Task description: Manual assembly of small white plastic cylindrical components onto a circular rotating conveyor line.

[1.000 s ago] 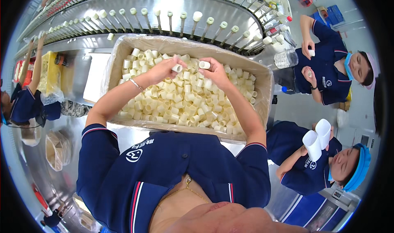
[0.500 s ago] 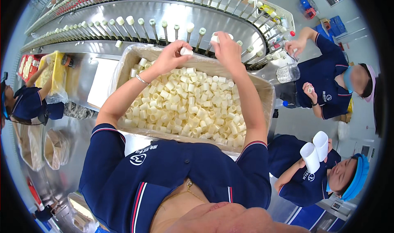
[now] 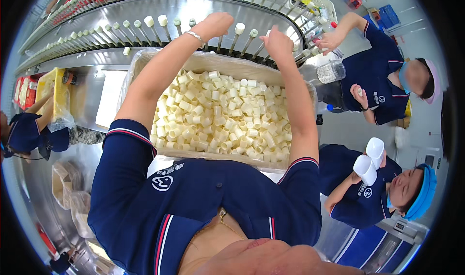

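Observation:
A large box lined with clear plastic (image 3: 218,62) stands before me, heaped with short cream plastic caps (image 3: 223,120). Beyond its far wall runs a row of slanted metal rods, many topped by a cap such as the cream one (image 3: 162,21). My left hand (image 3: 215,25) is at the rods with its fingers curled; the fingertips and anything in them are hidden. To its right, my right hand (image 3: 279,46) is closed at a rod top, with a small white cap (image 3: 268,33) at its fingertips. A capped rod (image 3: 239,29) stands between the hands.
A steel table (image 3: 213,8) curves behind the rods. At right, one person (image 3: 373,76) reaches toward the rods beside a clear jar (image 3: 331,71); another person holds two white containers (image 3: 364,169). At left, a person works at a yellow crate (image 3: 62,88).
My left hand has moved up from over the box to the rods, and its white cap is no longer visible. My right hand has moved slightly right. The whole view has shifted a little.

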Demonstrator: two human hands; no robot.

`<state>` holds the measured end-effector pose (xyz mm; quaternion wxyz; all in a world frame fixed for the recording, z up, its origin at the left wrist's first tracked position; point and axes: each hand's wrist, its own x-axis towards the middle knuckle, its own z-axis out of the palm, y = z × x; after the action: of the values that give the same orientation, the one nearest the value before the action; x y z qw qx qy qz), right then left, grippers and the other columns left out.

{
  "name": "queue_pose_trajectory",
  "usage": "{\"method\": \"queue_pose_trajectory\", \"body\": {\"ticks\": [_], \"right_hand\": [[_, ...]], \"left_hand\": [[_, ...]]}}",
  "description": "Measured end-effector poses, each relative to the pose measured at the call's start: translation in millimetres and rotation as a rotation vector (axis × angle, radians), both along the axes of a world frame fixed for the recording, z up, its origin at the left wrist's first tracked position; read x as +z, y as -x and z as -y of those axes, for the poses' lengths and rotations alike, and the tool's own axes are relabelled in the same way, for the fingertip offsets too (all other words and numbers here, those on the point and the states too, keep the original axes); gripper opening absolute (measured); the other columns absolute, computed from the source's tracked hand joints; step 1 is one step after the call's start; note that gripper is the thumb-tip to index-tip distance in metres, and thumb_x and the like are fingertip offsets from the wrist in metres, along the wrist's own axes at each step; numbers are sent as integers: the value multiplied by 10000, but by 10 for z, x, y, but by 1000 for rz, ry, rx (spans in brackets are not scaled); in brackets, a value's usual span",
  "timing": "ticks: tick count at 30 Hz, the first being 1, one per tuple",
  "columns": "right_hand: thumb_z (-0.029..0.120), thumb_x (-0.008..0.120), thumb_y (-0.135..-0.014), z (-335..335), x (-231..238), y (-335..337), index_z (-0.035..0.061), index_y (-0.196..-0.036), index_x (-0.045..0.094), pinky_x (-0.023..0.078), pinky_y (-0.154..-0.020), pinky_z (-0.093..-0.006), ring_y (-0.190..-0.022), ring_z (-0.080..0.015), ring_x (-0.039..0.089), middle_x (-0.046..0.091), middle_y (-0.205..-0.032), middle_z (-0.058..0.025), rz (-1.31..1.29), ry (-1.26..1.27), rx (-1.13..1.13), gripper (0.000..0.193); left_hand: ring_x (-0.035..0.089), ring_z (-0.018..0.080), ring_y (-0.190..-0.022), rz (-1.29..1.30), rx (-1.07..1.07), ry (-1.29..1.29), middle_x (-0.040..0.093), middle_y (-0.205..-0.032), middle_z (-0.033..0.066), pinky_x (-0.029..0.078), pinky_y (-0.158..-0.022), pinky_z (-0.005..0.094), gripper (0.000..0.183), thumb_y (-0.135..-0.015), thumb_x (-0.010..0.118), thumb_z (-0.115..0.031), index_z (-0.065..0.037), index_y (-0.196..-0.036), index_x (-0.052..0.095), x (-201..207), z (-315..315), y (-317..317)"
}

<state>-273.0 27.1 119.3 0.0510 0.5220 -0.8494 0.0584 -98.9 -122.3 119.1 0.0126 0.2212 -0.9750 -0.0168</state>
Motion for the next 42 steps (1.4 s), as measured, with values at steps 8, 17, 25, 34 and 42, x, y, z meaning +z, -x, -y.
{"method": "queue_pose_trajectory", "body": {"ticks": [8, 17, 25, 34, 42], "right_hand": [[229, 633, -833, -1101, -978, -498, 82, -917, 604, 476, -456, -344, -531, -249, 625, 620, -764, -52, -23, 472, 648, 172], [118, 611, -750, -986, -1452, -785, 37, -906, 553, 505, -440, -321, -520, -202, 627, 571, -972, -134, -256, 9, 505, 185], [199, 601, -858, -679, -240, -885, 76, -1063, 575, 517, -689, -427, -828, -334, 638, 600, -978, -117, 609, 150, 651, 241], [286, 674, -842, 364, 142, -405, 63, -1034, 620, 514, -699, -444, -845, -330, 661, 659, -957, -134, 45, 133, 429, 299], [351, 655, -862, 225, 147, -150, 20, -937, 611, 510, -730, -467, -843, -374, 671, 690, -874, -188, 37, -83, 186, 341]], "left_hand": [[545, 230, -952, -374, -657, 82, 552, -959, 81, 487, -771, 336, 257, -725, 583, -63, -50, -980, 607, -600, -1302, -531], [591, 298, -913, -51, -262, 62, 566, -987, 154, 521, -724, 369, 205, -726, 631, -70, -19, -924, 624, -1276, -1406, -779], [562, 231, -951, -475, -63, -762, 560, -1075, 81, 471, -845, 346, 409, -806, 699, -114, -99, -1200, 593, -363, -1022, -1338], [602, 146, -862, -888, 256, -800, 613, -960, 66, 502, -778, 295, 332, -793, 744, -114, -34, -1077, 593, -152, -475, -1325], [611, 293, -905, -555, 103, -264, 651, -923, 100, 481, -798, 377, 288, -787, 721, -185, -77, -1024, 597, -11, 9, -659]]}}
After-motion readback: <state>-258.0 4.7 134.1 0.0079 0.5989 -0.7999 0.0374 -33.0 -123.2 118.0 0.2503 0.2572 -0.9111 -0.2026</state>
